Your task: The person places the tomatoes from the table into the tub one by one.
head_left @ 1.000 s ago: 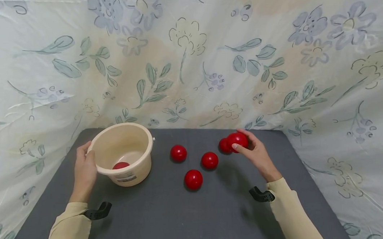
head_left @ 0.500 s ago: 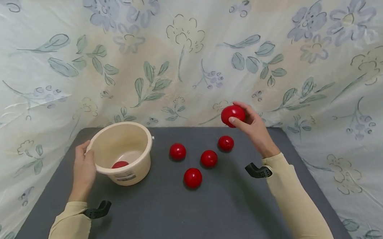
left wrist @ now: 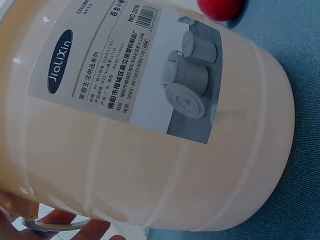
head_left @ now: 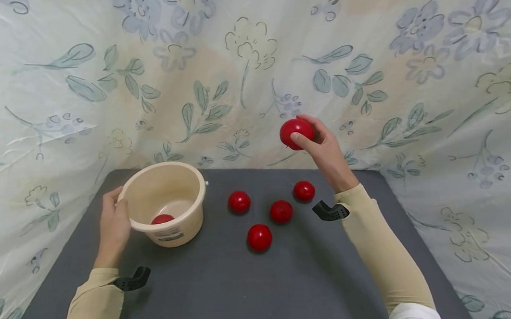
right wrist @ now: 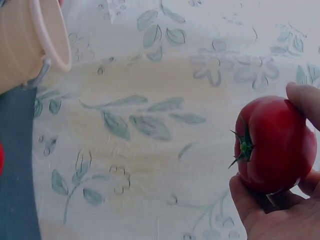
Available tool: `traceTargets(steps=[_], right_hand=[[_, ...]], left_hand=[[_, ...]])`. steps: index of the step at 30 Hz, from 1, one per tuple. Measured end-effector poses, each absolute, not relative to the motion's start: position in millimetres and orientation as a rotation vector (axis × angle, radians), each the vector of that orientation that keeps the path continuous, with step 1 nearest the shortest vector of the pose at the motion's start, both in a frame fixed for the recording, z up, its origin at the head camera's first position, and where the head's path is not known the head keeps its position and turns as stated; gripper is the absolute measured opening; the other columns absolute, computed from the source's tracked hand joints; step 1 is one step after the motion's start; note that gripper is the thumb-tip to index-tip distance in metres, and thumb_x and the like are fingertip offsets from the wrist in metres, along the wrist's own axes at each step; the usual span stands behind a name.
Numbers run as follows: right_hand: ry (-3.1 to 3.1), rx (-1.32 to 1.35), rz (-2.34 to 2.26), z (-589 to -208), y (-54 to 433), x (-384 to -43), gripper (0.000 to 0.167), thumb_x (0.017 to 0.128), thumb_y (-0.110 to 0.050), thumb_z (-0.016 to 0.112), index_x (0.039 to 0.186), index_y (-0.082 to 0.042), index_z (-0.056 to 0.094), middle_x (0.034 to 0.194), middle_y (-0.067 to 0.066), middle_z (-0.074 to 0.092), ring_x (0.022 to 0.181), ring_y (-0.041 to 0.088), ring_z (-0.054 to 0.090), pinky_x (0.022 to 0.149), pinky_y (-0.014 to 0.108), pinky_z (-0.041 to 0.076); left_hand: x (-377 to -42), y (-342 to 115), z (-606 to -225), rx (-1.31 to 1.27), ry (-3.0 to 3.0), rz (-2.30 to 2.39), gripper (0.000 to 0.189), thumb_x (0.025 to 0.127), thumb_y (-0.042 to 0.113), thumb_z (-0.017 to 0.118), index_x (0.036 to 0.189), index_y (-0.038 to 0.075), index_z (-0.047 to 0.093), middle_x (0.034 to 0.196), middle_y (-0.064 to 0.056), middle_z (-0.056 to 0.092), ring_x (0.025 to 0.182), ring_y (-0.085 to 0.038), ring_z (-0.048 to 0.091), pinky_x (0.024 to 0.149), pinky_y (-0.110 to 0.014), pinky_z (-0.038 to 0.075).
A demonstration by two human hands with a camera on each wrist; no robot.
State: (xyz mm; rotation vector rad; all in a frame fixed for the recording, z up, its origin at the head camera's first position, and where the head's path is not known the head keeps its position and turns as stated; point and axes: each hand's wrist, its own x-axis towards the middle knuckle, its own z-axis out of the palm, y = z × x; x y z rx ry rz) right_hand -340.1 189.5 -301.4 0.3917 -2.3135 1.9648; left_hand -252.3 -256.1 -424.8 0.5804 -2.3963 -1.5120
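Note:
My right hand holds a red tomato up in the air, thumb on the near side and fingers round the back. The right wrist view shows the green stem of this tomato facing away from the palm. With my left hand I grip the left rim of a cream plastic bucket, which stands on the dark table. One red tomato lies in the bucket. In the left wrist view the bucket's printed label fills much of the picture, and a few fingertips show beside the handle.
Several more tomatoes lie loose on the dark grey table, right of the bucket: one nearest it, others farther right and nearer the front. A flower-patterned cloth hangs behind the table and along its sides.
My right hand has lifted the tomato from beside the far-right one on the table, up and a little to the left. The left hand and the bucket have hardly moved.

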Motion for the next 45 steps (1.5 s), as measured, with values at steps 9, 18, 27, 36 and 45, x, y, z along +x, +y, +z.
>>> traceTargets(steps=[9,18,27,36,45], right_hand=[[-2.261,0.517,1.974,-284.3,156.2,-350.0,0.06,0.092,-0.027,0.071,0.147,-0.025,0.049,0.144,0.002,0.053,0.13,0.023,0.05,0.094,0.032,0.057],[-2.176,0.664,2.097,-279.9,117.5,-360.9,0.055,0.094,-0.027,0.067,0.145,-0.022,0.05,0.142,0.004,0.053,0.131,0.023,0.05,0.097,0.034,0.055],[-2.174,0.766,2.164,-290.7,81.7,-368.3,0.056,0.094,-0.024,0.065,0.146,-0.022,0.048,0.144,0.005,0.052,0.132,0.023,0.049,0.099,0.038,0.055],[-2.257,0.861,2.174,-311.6,46.8,-365.6,0.056,0.094,-0.023,0.066,0.147,-0.022,0.049,0.142,0.005,0.056,0.127,0.023,0.055,0.095,0.037,0.057],[-2.403,0.855,2.157,-339.6,12.5,-354.6,0.058,0.09,-0.029,0.072,0.145,-0.026,0.052,0.139,0.001,0.058,0.122,0.022,0.058,0.095,0.042,0.057]], left_hand=[[-255.1,-256.4,-424.6,0.58,-2.394,-1.535,0.056,0.107,0.042,0.026,0.159,0.02,0.028,0.157,-0.016,0.041,0.132,-0.034,0.051,0.095,-0.041,0.045],[-252.4,-257.5,-426.4,0.596,-2.387,-1.54,0.055,0.108,0.041,0.026,0.158,0.019,0.029,0.157,-0.016,0.042,0.131,-0.035,0.051,0.097,-0.044,0.046],[-252.1,-256.5,-426.2,0.58,-2.371,-1.49,0.052,0.108,0.035,0.027,0.157,0.016,0.032,0.154,-0.02,0.044,0.126,-0.037,0.053,0.082,-0.027,0.042],[-252.2,-257.3,-426.8,0.571,-2.378,-1.493,0.053,0.108,0.037,0.028,0.157,0.017,0.032,0.154,-0.019,0.044,0.126,-0.036,0.053,0.084,-0.03,0.044],[-252.3,-258.5,-427.2,0.561,-2.36,-1.501,0.053,0.108,0.036,0.027,0.157,0.016,0.032,0.154,-0.019,0.044,0.127,-0.036,0.053,0.087,-0.032,0.044]])
